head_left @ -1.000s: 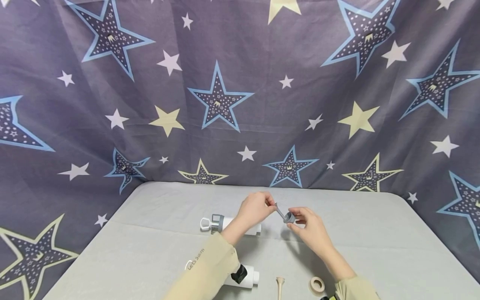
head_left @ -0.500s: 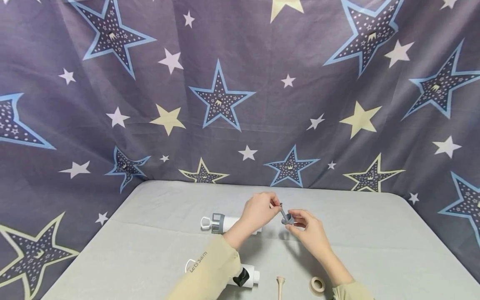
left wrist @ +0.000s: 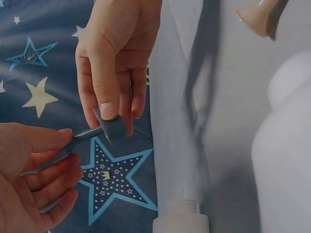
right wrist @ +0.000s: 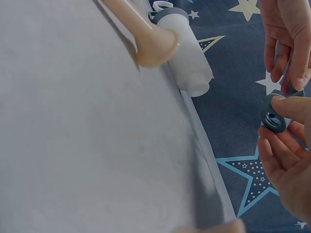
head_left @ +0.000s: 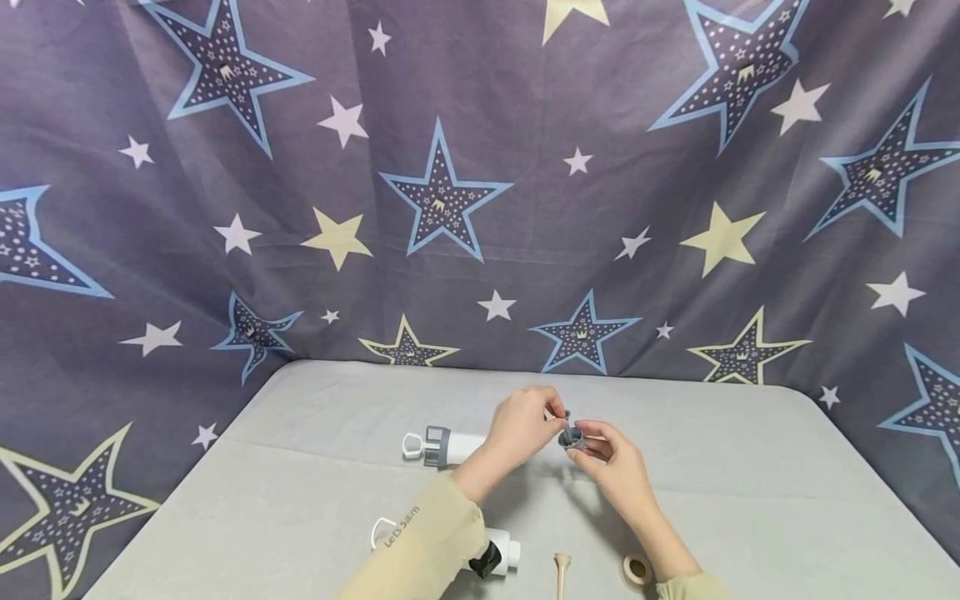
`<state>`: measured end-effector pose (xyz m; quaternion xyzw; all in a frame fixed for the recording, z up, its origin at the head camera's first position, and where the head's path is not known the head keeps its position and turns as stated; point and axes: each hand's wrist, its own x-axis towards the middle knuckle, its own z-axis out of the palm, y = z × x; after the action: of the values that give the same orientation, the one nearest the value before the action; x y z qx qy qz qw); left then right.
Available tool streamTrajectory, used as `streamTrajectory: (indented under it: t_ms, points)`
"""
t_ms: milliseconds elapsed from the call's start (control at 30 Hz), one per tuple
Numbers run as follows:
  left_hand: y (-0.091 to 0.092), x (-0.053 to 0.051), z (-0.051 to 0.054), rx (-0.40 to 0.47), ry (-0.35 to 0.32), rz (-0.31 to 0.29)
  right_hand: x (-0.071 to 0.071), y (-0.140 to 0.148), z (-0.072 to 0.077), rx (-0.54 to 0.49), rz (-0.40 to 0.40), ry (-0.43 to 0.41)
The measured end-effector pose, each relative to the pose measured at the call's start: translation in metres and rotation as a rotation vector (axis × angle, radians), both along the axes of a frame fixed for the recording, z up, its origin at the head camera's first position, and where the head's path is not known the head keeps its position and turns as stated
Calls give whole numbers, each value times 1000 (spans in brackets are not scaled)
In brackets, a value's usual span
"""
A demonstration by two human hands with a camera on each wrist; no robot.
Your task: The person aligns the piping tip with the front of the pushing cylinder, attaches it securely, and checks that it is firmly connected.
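Above the table, my left hand (head_left: 525,427) pinches the upper end of a thin grey rod (left wrist: 90,133) between thumb and fingers. My right hand (head_left: 618,471) holds a small grey round cap (head_left: 572,440) by its side. The rod's lower end reaches into the cap's mouth in the head view; how deep it sits is hidden. From the right wrist view, the cap (right wrist: 273,119) shows a round face with a small dark hole, gripped by right thumb and fingers. The left hand (right wrist: 291,39) is just above it there.
A white bottle (head_left: 463,448) with a grey collar and loop handle lies behind my left forearm. Another white bottle (head_left: 504,546) lies nearer, partly covered by the sleeve. A beige flared stick (head_left: 562,568) and a beige ring (head_left: 636,571) lie at the front. A star-patterned curtain (head_left: 480,208) hangs behind.
My left hand has moved right and the rod has turned from slanting to more upright, with less of it showing above the cap. The right hand and cap have shifted slightly left.
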<state>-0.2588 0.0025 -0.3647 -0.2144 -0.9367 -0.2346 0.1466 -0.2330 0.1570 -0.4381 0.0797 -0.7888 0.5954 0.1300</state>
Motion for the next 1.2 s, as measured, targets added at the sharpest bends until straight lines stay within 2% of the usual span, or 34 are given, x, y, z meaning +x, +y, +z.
streamTrajectory:
  t_ms: [367, 733, 1200]
  points:
    - [4, 2, -11, -12, -23, -17, 1, -1, 0, -56, -6, -24]
    - [7, 2, -13, -7, -30, -49, 0, 2, 1, -60, -50, -8]
    - [7, 4, -14, -4, -14, -90, 0, 2, -2, -85, -55, 35]
